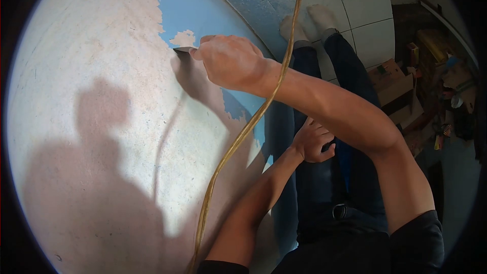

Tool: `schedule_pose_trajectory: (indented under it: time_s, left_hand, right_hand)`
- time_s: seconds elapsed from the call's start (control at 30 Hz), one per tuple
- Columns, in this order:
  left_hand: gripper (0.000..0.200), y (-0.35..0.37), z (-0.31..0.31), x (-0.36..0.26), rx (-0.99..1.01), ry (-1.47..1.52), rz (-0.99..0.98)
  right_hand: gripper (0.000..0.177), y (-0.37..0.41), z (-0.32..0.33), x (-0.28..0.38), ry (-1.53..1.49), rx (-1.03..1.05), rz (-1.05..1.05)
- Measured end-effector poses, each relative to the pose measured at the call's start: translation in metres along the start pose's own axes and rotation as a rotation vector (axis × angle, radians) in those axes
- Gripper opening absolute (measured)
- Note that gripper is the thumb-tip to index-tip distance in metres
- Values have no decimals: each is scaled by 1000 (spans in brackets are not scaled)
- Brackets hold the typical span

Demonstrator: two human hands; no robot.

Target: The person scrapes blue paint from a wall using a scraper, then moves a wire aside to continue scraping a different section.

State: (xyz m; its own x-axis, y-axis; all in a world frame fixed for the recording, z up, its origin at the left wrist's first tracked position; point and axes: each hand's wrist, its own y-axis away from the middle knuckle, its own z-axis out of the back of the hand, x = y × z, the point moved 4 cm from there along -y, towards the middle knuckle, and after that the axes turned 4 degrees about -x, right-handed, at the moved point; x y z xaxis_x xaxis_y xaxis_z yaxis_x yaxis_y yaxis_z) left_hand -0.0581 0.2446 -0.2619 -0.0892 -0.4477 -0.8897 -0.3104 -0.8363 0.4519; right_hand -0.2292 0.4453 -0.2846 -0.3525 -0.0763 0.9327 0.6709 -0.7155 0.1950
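My right hand (231,62) is closed around a scraper (182,50) whose dark blade presses against the wall (91,61) at the edge of the remaining blue paint (198,12). Most of the wall is bare, pale plaster; a small bare spot sits just above the blade. My left hand (312,142) hangs lower, by my thigh, fingers curled around a small dark object that I cannot identify. A yellowish cord (238,139) runs diagonally in front of the wall and across my right wrist.
My legs in dark trousers and light socks (307,20) stand on white floor tiles (365,0) speckled with blue paint dust. Cardboard boxes (393,83) and clutter lie at the right. My shadow falls on the wall's lower left.
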Motion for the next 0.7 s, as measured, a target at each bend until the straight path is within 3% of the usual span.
schedule_pose_trajectory:
  time_s: [0.07,0.13,0.23,0.43,0.53,0.7]
  left_hand:
    - [33,0,3,-2,-47,-3,-38]
    - [33,-1,3,0,-21,13,-8]
    - [33,2,1,3,40,-8,32]
    - [28,2,0,1,-31,-48,-28]
    - [27,1,1,0,-57,-74,-46]
    - [26,-5,6,-2,-83,-159,-100]
  right_hand:
    - [25,8,-5,0,26,-26,18]
    - [24,8,-3,19,99,184,-124]
    - [22,-7,-18,-13,96,181,-196]
    - [24,8,-8,-3,18,154,-59]
    - [25,-6,-8,-9,80,272,-196]
    - [27,-4,-7,-11,24,233,-110]
